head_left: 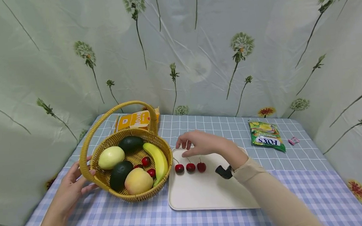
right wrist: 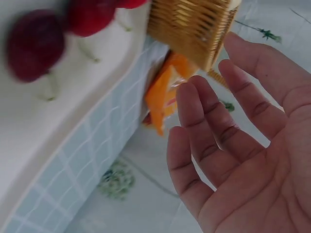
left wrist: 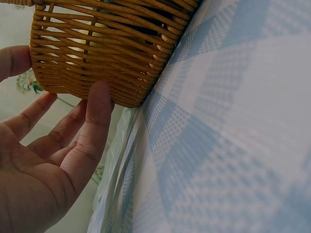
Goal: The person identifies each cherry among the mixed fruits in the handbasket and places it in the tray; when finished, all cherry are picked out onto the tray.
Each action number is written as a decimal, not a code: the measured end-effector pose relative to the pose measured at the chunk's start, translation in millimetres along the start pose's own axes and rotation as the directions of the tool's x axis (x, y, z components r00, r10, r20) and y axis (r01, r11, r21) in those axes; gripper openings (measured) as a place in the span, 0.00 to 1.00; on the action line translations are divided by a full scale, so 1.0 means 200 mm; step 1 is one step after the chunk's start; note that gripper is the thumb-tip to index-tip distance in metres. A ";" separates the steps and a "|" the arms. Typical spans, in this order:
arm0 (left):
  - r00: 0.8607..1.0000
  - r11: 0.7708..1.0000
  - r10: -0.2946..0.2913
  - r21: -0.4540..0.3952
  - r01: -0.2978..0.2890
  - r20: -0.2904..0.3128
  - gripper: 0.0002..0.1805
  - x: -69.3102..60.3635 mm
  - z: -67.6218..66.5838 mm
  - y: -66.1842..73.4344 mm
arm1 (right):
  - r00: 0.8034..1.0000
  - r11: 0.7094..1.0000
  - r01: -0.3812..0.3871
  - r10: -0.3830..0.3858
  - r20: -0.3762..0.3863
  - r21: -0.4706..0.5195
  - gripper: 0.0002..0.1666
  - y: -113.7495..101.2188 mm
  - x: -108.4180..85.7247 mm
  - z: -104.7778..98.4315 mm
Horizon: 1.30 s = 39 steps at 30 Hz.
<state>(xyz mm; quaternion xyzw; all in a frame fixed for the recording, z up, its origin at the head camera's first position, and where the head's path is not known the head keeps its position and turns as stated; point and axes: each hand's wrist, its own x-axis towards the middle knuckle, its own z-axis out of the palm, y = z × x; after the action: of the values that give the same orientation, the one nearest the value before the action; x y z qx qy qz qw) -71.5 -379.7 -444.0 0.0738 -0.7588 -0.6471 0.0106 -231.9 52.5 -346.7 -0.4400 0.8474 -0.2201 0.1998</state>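
Observation:
My left hand (head_left: 69, 187) rests its spread fingers against the left side of a yellow wicker basket (head_left: 139, 197). In the left wrist view, those fingertips (left wrist: 100, 92) touch the woven wall. The basket holds a banana (head_left: 159, 159), a peach (head_left: 138, 181), a pale yellow-green oval fruit (head_left: 111, 157), two dark green avocado-like fruits (head_left: 121, 175) and several cherries (head_left: 146, 161). Above the far left part of a cream tray (head_left: 204, 194), my right hand (head_left: 198, 143) hovers with loosely bent fingers and holds nothing. Three cherries (head_left: 190, 167) with stems lie in a row on the tray below it.
An orange packet (head_left: 134, 120) lies behind the basket, partly hidden by it. At the back right are a green Fox's bag (head_left: 266, 135) and a small pink wrapper (head_left: 293, 140). A checked cloth (head_left: 137, 219) covers the table's near part; a dandelion-print curtain (head_left: 196, 56) hangs behind.

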 end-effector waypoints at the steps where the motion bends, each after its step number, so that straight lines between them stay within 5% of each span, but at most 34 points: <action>1: 1.000 1.000 -0.001 -0.001 0.001 -0.002 0.32 0.00 0.00 0.00 | 1.000 1.000 0.012 -0.012 0.006 -0.007 0.16 -0.02 0.03 -0.01; 10: 1.000 1.000 -0.008 -0.027 0.008 0.004 0.31 0.00 -0.01 -0.01 | 0.995 0.996 0.071 -0.066 0.077 -0.062 0.19 -0.16 0.25 -0.01; 22: 1.000 1.000 0.005 0.002 -0.005 0.001 0.33 0.00 0.00 0.00 | 0.983 0.992 0.056 -0.035 0.181 -0.113 0.26 -0.35 0.46 0.05; 39: 1.000 0.999 -0.012 0.035 0.013 -0.008 0.34 0.00 0.00 0.00 | 0.952 0.982 0.068 -0.012 0.306 -0.175 0.22 -0.43 0.66 0.17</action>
<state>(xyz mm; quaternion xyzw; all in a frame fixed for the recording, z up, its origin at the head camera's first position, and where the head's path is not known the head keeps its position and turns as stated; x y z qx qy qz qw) -71.3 -379.8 -444.5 0.0814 -0.7695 -0.6334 0.0083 -228.7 -109.0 -346.2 -0.5023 0.8141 -0.0746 0.2817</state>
